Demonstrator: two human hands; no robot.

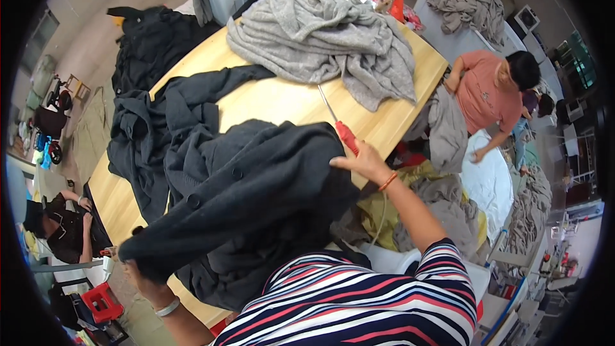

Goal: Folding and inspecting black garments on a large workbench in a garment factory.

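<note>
A dark charcoal buttoned cardigan (256, 179) stretches across the near side of the table, with two round buttons showing. My left hand (136, 280) is closed on its lower left end, the fingers partly behind the cloth. At the cardigan's right end, my right hand (365, 161) grips a red-handled tool (346, 137) with a long thin metal shaft pointing away over the wood. That hand's thumb side touches or nearly touches the cloth; I cannot tell which. More dark garments (154, 115) lie on the table beyond and left of the cardigan.
A grey knitted heap (320, 35) covers the far part of the wooden table (288, 102). A black garment pile (157, 45) is at the far left. A person (493, 93) handles cloth at the right; others are at the far edge and left. A pale cord (383, 218) hangs below my right hand.
</note>
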